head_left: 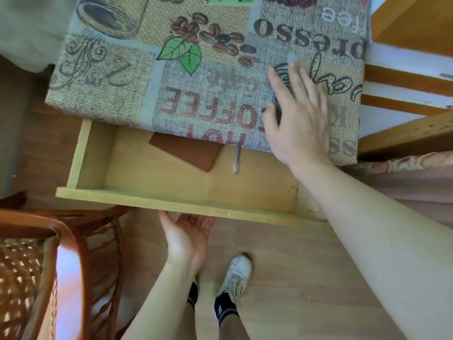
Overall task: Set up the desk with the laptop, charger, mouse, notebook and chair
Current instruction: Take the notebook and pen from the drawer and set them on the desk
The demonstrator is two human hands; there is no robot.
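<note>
The desk (127,77) is covered by a coffee-print cloth. Its pale wooden drawer (147,200) is pulled out below the desk edge. A brown notebook (186,153) lies in the drawer, partly under the desk top, with a silver pen (237,159) beside it. My left hand (186,239) is palm up with its fingers apart, fingertips touching the underside of the drawer front. My right hand (299,119) lies flat on the cloth with fingers spread; a dark patch shows under them, and I cannot tell whether it is print or an object. A wicker chair (73,244) stands at lower left.
Wooden shelves (404,77) stand right of the desk, with a patterned fabric edge (404,163) below them. My white shoe (235,273) is on the laminate floor under the drawer. A pale curtain (27,33) hangs at upper left.
</note>
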